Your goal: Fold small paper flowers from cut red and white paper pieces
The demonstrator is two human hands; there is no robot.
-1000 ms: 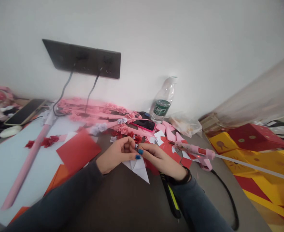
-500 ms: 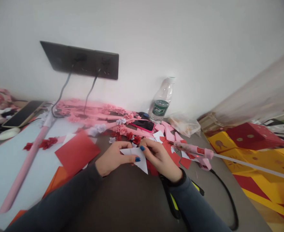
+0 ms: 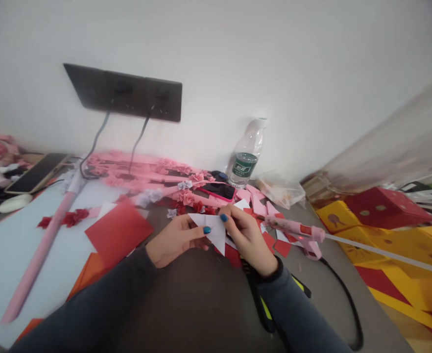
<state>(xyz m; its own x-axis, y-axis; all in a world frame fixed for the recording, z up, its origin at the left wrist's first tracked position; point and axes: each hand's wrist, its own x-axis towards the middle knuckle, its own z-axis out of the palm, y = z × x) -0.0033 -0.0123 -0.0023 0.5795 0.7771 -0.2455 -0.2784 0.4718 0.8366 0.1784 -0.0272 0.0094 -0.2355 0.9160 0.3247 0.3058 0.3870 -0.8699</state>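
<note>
A small white sheet of paper [image 3: 213,230], folded into a triangle with creases showing, is held up between both hands above the table. My left hand [image 3: 179,238] pinches its left side, the blue-nailed thumb lying on the front face. At the upper right corner, my right hand [image 3: 246,238] grips the paper between thumb and bent fingers. One point of the triangle hangs down between the hands. Just behind lie red and white paper flowers [image 3: 199,208]. Left of my left hand are red paper squares [image 3: 118,231].
A pink glue gun [image 3: 293,228] with a long glue stick lies at right, its black cord curving forward. Black-and-yellow scissors [image 3: 263,306] lie under my right forearm. A water bottle [image 3: 244,157] stands by the wall. At left are a pink paper tube [image 3: 39,260] and a phone [image 3: 37,172].
The hands have moved slightly apart and the white paper has risen a little. More of its creased face shows now, and my right thumb has shifted to its upper right corner.
</note>
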